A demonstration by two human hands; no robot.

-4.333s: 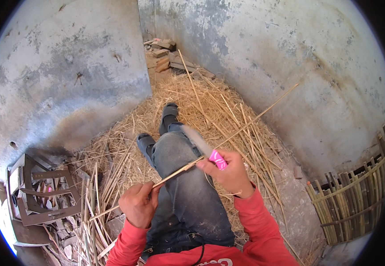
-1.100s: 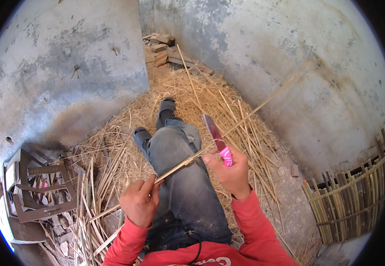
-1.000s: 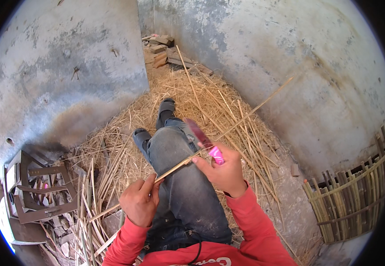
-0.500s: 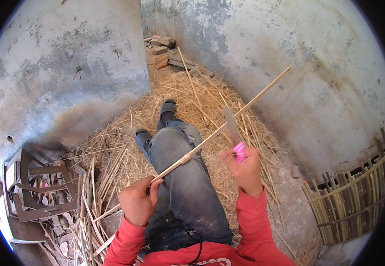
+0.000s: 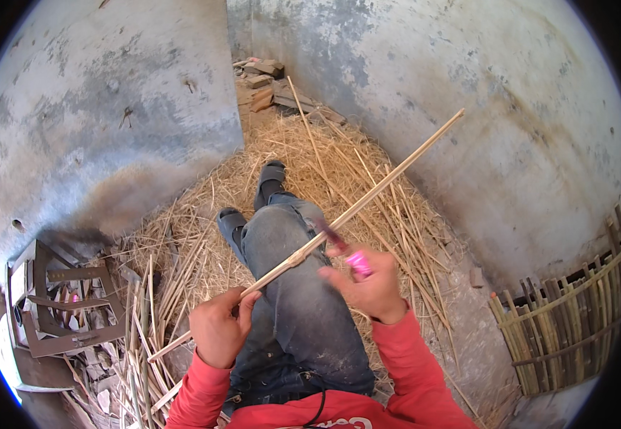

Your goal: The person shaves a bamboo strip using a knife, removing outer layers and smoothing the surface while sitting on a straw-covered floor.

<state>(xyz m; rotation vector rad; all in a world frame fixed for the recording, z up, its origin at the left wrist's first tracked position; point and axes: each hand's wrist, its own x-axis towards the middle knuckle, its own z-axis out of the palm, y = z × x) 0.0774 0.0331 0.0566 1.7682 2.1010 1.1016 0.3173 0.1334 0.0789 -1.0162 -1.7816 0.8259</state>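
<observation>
A long pale bamboo stick [image 5: 389,179] slants across my thighs from lower left to upper right, with a thicker node above my knee. My left hand [image 5: 221,325] is closed round its lower part, the short end sticking out behind the fist. In my right hand [image 5: 371,286] is a knife with a bright pink handle [image 5: 359,263]. Its dark, motion-blurred blade lies at the stick just beyond the node; whether it cuts in I cannot tell. A lengthwise line shows along the stick's far part.
Straw-like shavings [image 5: 267,150] cover the floor round my outstretched legs. Loose bamboo strips [image 5: 139,343] lie at left beside a dark angular frame [image 5: 74,339]. At right stands a bamboo-slat panel [image 5: 568,329] against the wall. Bricks [image 5: 260,79] are heaped at the back.
My right hand has moved left and toward me with the knife, its blade now nearer the node. The stick has barely shifted, and my left hand keeps its hold.
</observation>
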